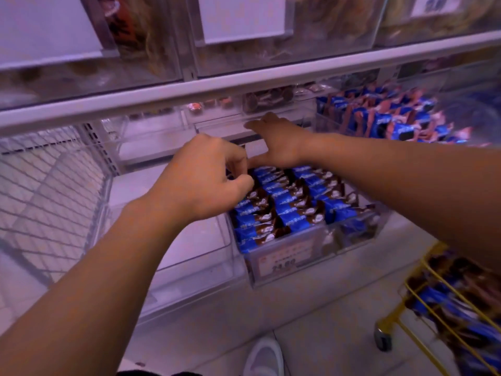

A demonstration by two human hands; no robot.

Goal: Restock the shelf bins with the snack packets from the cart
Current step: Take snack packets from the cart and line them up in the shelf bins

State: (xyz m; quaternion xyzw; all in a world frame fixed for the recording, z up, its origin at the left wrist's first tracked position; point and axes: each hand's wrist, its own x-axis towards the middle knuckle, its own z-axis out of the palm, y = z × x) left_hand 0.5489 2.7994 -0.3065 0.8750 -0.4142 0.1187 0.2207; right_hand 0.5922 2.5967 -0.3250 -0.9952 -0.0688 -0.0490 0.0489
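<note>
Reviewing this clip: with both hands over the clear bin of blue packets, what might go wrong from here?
1. The left hand works its curled fingers among the tightly rowed blue packets; neighbours may tip out of line.
2. The right hand reaches past the clear bin toward its back edge, fingers stretched out; a push there could shift the bin.
3. The yellow cart stands close by the right arm and could get bumped.

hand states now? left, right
Left hand: fingers curled, pinching a snack packet in the bin.
Right hand: open, fingers extended, holding nothing.
</note>
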